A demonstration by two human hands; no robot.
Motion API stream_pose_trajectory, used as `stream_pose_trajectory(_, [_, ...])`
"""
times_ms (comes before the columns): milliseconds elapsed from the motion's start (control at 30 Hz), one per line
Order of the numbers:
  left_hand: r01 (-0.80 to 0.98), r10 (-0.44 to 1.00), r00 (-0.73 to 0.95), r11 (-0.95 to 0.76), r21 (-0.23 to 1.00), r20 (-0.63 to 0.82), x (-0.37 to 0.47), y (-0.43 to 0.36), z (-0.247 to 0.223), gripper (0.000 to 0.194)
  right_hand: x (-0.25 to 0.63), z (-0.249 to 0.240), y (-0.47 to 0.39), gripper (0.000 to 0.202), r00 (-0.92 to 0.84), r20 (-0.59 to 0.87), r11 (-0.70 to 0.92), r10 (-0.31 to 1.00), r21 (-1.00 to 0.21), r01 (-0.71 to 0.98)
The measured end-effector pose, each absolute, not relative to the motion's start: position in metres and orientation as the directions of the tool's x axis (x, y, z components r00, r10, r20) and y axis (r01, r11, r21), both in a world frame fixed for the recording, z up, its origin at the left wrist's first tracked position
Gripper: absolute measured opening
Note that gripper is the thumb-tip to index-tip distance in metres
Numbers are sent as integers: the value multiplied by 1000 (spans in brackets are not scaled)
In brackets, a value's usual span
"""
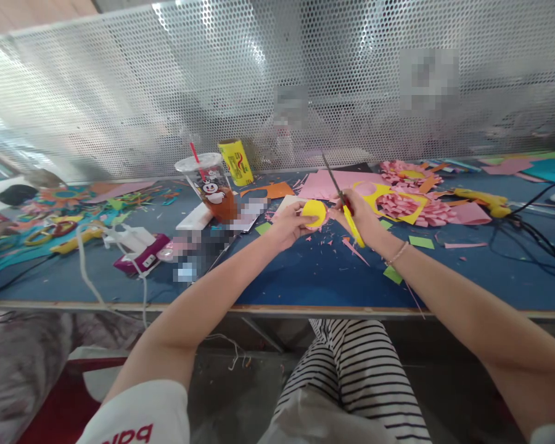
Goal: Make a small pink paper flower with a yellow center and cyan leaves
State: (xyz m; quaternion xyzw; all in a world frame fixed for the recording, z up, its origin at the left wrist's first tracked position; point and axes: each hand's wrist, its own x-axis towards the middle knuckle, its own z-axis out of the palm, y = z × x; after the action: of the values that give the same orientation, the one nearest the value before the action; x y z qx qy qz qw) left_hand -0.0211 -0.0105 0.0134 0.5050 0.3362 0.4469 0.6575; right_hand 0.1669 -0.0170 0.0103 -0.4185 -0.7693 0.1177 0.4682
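A round yellow paper disc [314, 213] is pinched in my left hand [289, 223], thumb lying across its face. Bits of pink paper show at the disc's right edge, where the fingertips of my right hand [358, 216] come close. That hand is closed around a pair of scissors [348, 223] with yellow handles, their dark blades pointing up and away from the disc. Beyond my right hand lies a yellow paper sheet [414, 214] with round holes cut out. Fringed pink paper flowers [398, 200] lie by it.
A drink cup [213, 188] with a red straw stands left, near a yellow roll [236, 163]. A purple box with a charger [143, 254] and cables lies nearer. At right is a yellow glue gun [483, 200] with black cords. A perforated metal screen [259, 80] bounds the table's back.
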Motion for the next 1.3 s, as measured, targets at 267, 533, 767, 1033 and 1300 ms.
stream_pose_trajectory(267, [-383,966,240,183,905,-94,-25,-7,24,18,194,19,-17,38,-539,673,590,507,185,786])
stream_pose_trajectory(533, [-320,947,310,188,929,-84,-26,-10,25,25,191,19,-16,39,-579,610,504,541,316,804])
stream_pose_trajectory(767, [-297,954,286,175,939,-87,-28,-7,21,26,192,20,-16,39,-585,584,510,563,311,802])
stream_pose_trajectory(1033, [-294,948,307,182,938,-88,-26,-12,28,23,193,20,-16,36,-592,579,527,560,302,794])
stream_pose_trajectory(1300, [-319,947,316,167,933,-61,-30,-4,19,24,193,19,-15,36,-575,592,518,565,288,806])
